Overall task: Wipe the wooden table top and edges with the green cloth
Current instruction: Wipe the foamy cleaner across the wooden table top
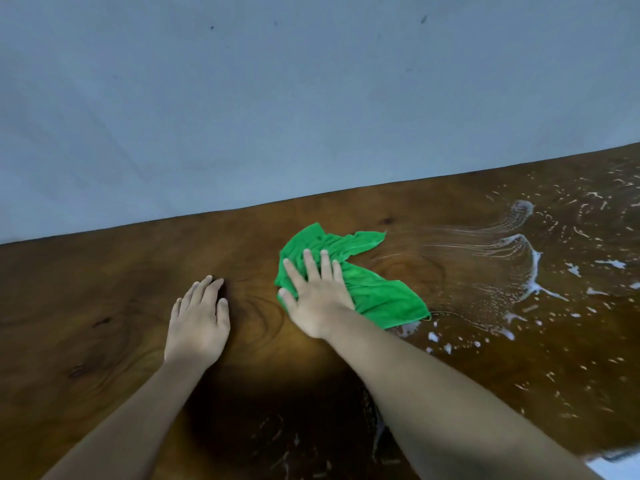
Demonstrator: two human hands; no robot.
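The dark wooden table (104, 299) fills the lower half of the view. A crumpled green cloth (374, 289) lies on it right of the middle. My right hand (317, 296) presses flat on the cloth's left part, fingers spread and pointing away from me. My left hand (199, 320) rests palm down on bare wood to the left of the cloth, fingers slightly apart, holding nothing.
White soapy foam and wet streaks (530, 271) cover the table to the right of the cloth, with smaller drops near the front. The table's far edge (242, 207) meets a plain grey-blue wall (277, 98). A pale patch of floor (620, 467) shows at the bottom right corner.
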